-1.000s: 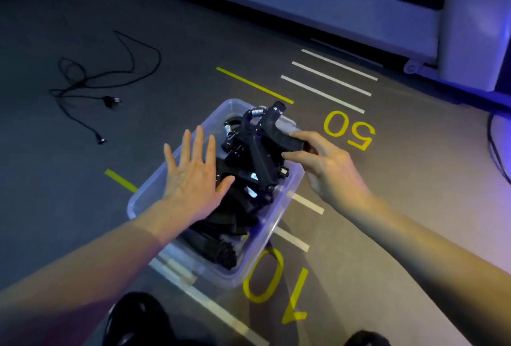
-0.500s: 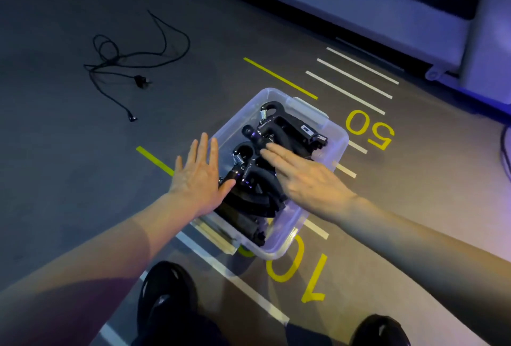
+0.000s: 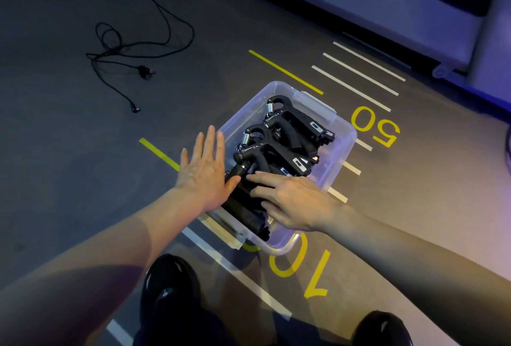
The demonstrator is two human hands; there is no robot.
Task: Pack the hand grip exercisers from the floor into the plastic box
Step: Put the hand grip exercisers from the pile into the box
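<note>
A clear plastic box (image 3: 342, 146) stands on the grey floor, filled with several black hand grip exercisers (image 3: 287, 135) lying side by side, their springs toward the left wall. My left hand (image 3: 206, 168) lies flat, fingers spread, on the box's left rim, its thumb touching an exerciser. My right hand (image 3: 290, 199) rests palm down on the exercisers at the near end of the box, fingers stretched out and holding nothing. The near exercisers are partly hidden under that hand.
A black cable with a plug (image 3: 138, 52) lies loose on the floor at the far left. Yellow and white floor markings with "50" (image 3: 376, 128) and "10" surround the box. My two dark shoes (image 3: 168, 290) are near the bottom edge. A white platform edge (image 3: 387, 13) runs along the back.
My right hand let go of the exerciser it held over the box and now lies flat on the pile, nearer the near end. The left hand stayed on the rim. The view shifted.
</note>
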